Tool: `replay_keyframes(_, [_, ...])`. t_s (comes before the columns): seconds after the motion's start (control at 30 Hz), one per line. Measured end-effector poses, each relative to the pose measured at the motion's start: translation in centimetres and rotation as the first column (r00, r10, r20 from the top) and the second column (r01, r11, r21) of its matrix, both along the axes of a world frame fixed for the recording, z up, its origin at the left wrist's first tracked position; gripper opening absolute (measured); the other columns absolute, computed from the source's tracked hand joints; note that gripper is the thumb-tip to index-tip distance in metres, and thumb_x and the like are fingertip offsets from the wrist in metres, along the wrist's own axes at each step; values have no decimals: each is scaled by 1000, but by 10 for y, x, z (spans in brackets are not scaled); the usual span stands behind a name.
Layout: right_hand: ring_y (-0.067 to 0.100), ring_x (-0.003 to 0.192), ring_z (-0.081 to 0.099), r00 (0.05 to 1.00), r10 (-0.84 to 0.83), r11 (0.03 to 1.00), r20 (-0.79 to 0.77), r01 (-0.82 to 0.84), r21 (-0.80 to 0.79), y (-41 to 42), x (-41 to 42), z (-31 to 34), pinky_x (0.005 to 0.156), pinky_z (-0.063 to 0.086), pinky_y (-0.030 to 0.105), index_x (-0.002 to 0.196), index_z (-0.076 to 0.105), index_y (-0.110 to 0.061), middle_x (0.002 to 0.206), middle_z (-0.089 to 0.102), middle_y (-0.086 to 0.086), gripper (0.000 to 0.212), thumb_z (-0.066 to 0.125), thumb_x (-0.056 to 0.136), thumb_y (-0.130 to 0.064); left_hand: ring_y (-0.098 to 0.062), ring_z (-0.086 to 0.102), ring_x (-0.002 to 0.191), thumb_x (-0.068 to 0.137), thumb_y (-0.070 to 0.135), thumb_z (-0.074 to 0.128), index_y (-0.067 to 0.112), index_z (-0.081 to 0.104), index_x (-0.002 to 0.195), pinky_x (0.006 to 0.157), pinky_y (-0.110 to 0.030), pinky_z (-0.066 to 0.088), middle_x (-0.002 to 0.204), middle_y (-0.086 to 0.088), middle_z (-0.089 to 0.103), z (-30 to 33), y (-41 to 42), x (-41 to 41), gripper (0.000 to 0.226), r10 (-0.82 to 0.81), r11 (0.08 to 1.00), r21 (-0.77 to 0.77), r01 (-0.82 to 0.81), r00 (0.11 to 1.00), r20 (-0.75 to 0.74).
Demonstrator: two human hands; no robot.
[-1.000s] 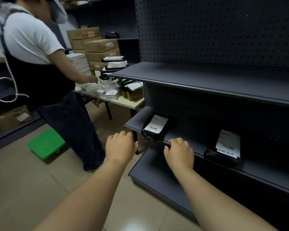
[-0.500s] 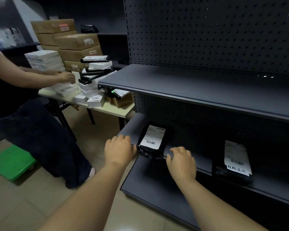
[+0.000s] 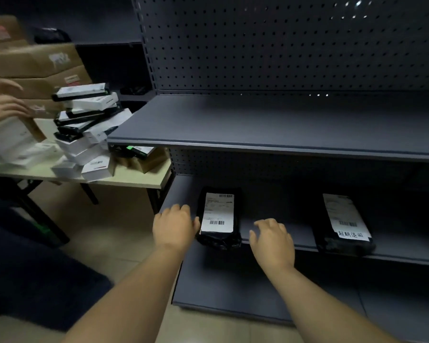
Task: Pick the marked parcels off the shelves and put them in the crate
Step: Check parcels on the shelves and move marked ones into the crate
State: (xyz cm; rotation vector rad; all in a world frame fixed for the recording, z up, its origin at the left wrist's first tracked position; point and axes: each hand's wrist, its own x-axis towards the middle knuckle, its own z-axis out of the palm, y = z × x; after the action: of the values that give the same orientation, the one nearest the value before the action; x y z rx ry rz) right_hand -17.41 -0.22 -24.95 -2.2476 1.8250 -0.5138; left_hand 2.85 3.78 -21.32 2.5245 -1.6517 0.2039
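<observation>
Two black bagged parcels with white labels lie on the lower shelf (image 3: 295,241) of a dark grey rack. The left parcel (image 3: 218,216) overhangs the shelf's front edge. My left hand (image 3: 175,226) is at that parcel's left side, thumb against its edge, fingers relaxed. My right hand (image 3: 273,240) hovers over the shelf's front edge just right of the parcel, fingers spread, not touching it. The right parcel (image 3: 344,222) carries handwritten marks on its label and lies apart from both hands. No crate is in view.
The upper shelf (image 3: 270,125) juts out above the parcels. A beige table (image 3: 134,177) at left holds stacked white and black boxes (image 3: 84,129) and brown cartons (image 3: 35,63). Another person's hand (image 3: 3,105) works there, and that person's dark trouser leg (image 3: 35,280) fills the lower left.
The view has swung right and closer to the rack. The left parcel now sits squarer between my hands. My left thumb has reached its edge and my right hand's fingers have spread.
</observation>
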Motion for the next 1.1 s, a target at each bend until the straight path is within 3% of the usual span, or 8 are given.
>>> replay_keyframes(0.23, [18, 115, 48, 993, -117, 992, 26, 116, 47, -13, 37, -14, 94, 38, 29, 127, 55, -21, 124, 56, -2, 35, 48, 95, -34, -24, 58, 101, 92, 45, 45, 18, 60, 108, 78, -34, 41, 108, -3, 63, -31, -30, 35, 35, -103, 993, 48, 105, 994, -39])
replay_keyframes(0.37, [20, 115, 48, 977, -184, 977, 108, 169, 134, -28, 53, -31, 88, 43, 31, 125, 57, -18, 123, 57, 2, 35, 50, 94, -33, -28, 57, 107, 92, 42, 50, 12, 60, 116, 81, -35, 45, 115, -8, 62, -62, -50, 44, 39, -42, 998, 30, 54, 953, -299])
replay_keyframes(0.47, [24, 115, 51, 917, -288, 922, 275, 189, 337, -46, 63, -47, 85, 44, 30, 127, 55, -13, 127, 55, 7, 38, 52, 94, -31, -30, 54, 116, 93, 36, 54, 5, 56, 125, 91, -33, 44, 125, -14, 61, -87, -66, 44, 45, 62, 998, 31, -54, 780, -623])
replay_keyframes(0.57, [26, 119, 52, 765, -451, 826, 460, 162, 540, -62, 71, -64, 92, 42, 30, 132, 51, -7, 134, 54, 10, 45, 54, 93, -30, -31, 56, 111, 93, 36, 54, 2, 59, 121, 89, -33, 44, 121, -16, 62, -107, -79, 43, 45, 167, 972, 67, -226, 458, -873])
replay_keyframes(0.73, [20, 97, 49, 520, -621, 701, 586, 35, 712, -78, 76, -81, 83, 38, 30, 131, 52, -6, 128, 56, 11, 42, 47, 97, -31, -32, 60, 105, 94, 38, 52, 2, 61, 114, 93, -37, 47, 114, -16, 65, -129, -91, 43, 42, 177, 935, 149, -321, 58, -983])
replay_keyframes(0.87, [15, 72, 48, 411, -688, 655, 598, -4, 756, -85, 78, -92, 63, 39, 24, 127, 55, -8, 86, 56, 1, 40, 46, 98, -33, -32, 60, 107, 96, 39, 48, 9, 60, 113, 101, -46, 45, 115, -14, 66, -137, -96, 42, 37, 152, 940, 163, -300, -61, -987])
replay_keyframes(0.97, [24, 107, 55, 387, -694, 644, 607, -42, 764, -88, 80, -96, 82, 41, 28, 130, 53, -7, 123, 60, 10, 44, 46, 97, -35, -31, 58, 112, 96, 41, 47, 10, 58, 124, 104, -45, 41, 119, -12, 65, -138, -98, 38, 43, 155, 947, 173, -269, -87, -984])
replay_keyframes(1.1, [23, 98, 52, 396, -681, 637, 616, -95, 765, -87, 81, -92, 85, 36, 29, 129, 55, -8, 124, 61, 10, 44, 47, 97, -37, -30, 59, 110, 96, 38, 47, 9, 58, 124, 101, -40, 43, 117, -11, 65, -135, -99, 32, 41, 146, 948, 166, -272, -95, -985])
